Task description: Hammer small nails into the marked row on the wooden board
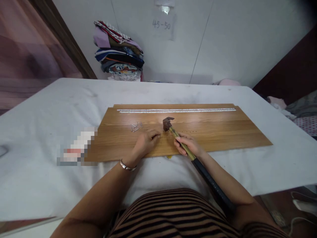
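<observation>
A wide wooden board (218, 130) lies on the white table (49, 112). My right hand (188, 144) grips a claw hammer (170, 126) high on its yellow shaft, with the rusty head resting just above the board's middle. My left hand (146, 142) rests on the board with its fingertips pinched together right beside the hammer head; whatever they hold is too small to make out. Several loose nails (136, 127) lie on the board to the left of my left hand. Two thin white strips (177, 110) run along the board's far edge.
A stack of folded clothes (119, 53) stands at the table's far edge against the white wall. A blurred-out patch (76, 147) covers something at the board's left end. Cloth items (297, 109) lie off the table's right side.
</observation>
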### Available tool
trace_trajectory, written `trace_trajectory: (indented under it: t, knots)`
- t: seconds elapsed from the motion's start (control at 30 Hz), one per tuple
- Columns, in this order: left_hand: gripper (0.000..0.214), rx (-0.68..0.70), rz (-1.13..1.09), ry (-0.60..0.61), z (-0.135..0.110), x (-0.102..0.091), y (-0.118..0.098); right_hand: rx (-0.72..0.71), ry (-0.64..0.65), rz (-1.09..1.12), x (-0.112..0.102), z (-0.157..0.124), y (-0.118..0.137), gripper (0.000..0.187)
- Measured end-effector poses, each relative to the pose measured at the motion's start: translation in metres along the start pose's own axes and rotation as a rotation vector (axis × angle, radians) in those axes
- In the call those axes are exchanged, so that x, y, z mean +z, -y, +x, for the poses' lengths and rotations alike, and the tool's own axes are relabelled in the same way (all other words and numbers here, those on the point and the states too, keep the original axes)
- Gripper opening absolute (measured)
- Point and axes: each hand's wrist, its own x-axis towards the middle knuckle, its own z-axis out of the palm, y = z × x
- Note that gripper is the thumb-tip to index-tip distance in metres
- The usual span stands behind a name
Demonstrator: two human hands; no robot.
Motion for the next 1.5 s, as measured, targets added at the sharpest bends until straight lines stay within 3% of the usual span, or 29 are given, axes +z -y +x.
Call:
trace_trajectory:
  t: [1.5]
  knots:
    - [0.016,0.025,-0.029,-0.070,-0.0005,0.0008,0.0032,-0.010,-0.013,0.015,-0.0027,0.0012,-0.0039,0.023]
